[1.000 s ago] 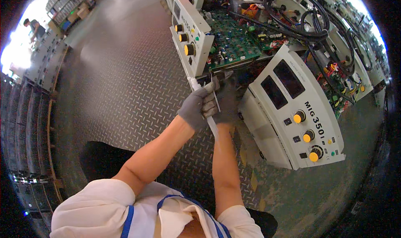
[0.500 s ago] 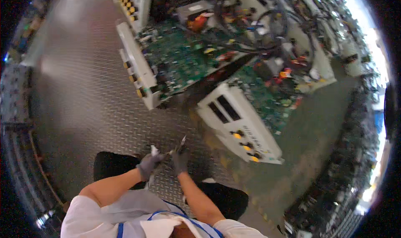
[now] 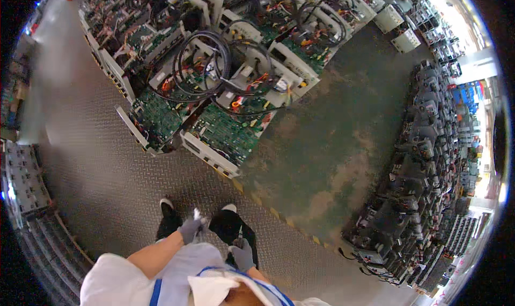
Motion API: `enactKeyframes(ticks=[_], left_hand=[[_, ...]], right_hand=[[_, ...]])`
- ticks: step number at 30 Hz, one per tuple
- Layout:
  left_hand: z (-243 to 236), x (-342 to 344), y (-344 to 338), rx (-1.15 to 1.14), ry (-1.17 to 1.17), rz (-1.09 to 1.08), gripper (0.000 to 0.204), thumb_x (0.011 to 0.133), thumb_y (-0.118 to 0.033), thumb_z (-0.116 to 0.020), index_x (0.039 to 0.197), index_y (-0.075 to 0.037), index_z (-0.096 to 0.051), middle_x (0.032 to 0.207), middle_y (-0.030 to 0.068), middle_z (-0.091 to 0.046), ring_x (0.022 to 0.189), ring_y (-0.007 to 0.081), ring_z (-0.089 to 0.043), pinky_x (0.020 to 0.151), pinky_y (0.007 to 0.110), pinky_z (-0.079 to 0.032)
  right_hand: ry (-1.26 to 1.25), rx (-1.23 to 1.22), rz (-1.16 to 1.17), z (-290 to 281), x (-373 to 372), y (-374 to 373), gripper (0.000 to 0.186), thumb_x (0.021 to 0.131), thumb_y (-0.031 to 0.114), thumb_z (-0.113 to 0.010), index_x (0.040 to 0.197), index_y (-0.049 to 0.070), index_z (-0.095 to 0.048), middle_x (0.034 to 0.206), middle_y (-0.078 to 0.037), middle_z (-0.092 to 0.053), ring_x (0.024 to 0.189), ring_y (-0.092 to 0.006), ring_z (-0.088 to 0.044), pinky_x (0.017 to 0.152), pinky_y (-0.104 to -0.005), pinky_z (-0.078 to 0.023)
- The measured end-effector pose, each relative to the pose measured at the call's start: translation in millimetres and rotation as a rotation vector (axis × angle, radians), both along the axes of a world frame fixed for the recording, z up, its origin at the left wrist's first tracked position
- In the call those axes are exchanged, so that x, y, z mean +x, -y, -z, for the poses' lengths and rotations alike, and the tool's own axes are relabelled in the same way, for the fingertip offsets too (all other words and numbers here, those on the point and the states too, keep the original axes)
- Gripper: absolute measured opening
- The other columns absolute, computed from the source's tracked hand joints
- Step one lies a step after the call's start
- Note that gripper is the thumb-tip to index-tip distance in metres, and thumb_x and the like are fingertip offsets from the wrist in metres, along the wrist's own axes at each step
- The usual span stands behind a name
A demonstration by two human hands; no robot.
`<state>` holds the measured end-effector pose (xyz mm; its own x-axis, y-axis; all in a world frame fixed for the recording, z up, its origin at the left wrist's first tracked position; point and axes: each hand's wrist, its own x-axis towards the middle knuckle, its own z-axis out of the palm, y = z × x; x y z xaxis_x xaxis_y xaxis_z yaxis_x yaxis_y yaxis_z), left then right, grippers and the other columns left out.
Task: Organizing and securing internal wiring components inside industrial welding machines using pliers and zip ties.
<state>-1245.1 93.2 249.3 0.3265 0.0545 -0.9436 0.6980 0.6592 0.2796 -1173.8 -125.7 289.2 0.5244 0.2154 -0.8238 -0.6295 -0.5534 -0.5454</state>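
Note:
Grey gloves cover both of my hands in the head view. My left hand [image 3: 189,230] is closed around a small white piece [image 3: 197,215] that pokes up past the fingers, too small to make out its kind. In my right hand [image 3: 243,255], lower and further right, is a slim pointed tool [image 3: 240,232] with its tip up; its handle is hidden by the fingers. Both hands are in front of my body, above my shoes. Beyond them lie open units with green circuit boards [image 3: 225,134] and pale front panels [image 3: 210,154], touched by neither hand.
Coiled black cables [image 3: 217,64] lie over the units, which stand in rows. A patterned metal floor [image 3: 107,161] meets a green floor [image 3: 322,139] along a yellow-and-black edge strip [image 3: 276,213]. Dark stacked parts [image 3: 418,155] line the right side; grey racks [image 3: 32,188] stand left.
The view has drawn back, so the units look smaller and more rows show. My hands, formerly close together, are further apart, the right one lower and nearer my body.

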Motion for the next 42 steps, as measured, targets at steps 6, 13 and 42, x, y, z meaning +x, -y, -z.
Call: enactKeyframes(ticks=[6,13,42], left_hand=[[-93.6,188.5,49.6,-0.364,0.288,-0.177,0.019,0.092,-0.026,-0.051,0.077,-0.015,-0.049,0.059,-0.002,-0.05,0.046,0.0092,-0.045,0.038,0.025,-0.032],[-118.5,352.7,23.5,-0.089,0.159,-0.227,0.012,0.091,-0.021,-0.049,0.086,-0.014,-0.057,0.066,-0.0032,-0.051,0.05,0.0102,-0.047,0.041,0.024,-0.031],[15.9,671.0,-56.3,1.174,-0.071,0.718,0.022,0.082,-0.016,-0.051,0.103,-0.016,-0.057,0.077,0.0121,-0.061,0.071,0.0314,-0.063,0.054,0.043,-0.051]], right_hand=[[0.139,0.149,0.119,-85.3,105.5,31.8,0.02,0.068,0.006,-0.062,0.086,0.007,-0.053,0.072,0.0,-0.05,0.065,-0.0123,-0.046,0.057,-0.0273,-0.039],[0.063,0.182,0.327,-139.0,276.1,18.2,0.028,0.07,0.002,-0.057,0.097,0.009,-0.052,0.07,0.0,-0.051,0.054,-0.0086,-0.049,0.043,-0.022,-0.038],[0.867,0.184,-1.253,51.3,783.0,-257.9,0.022,0.082,0.019,-0.06,0.101,0.009,-0.052,0.096,-0.011,-0.056,0.085,-0.0331,-0.056,0.073,-0.042,-0.045]])
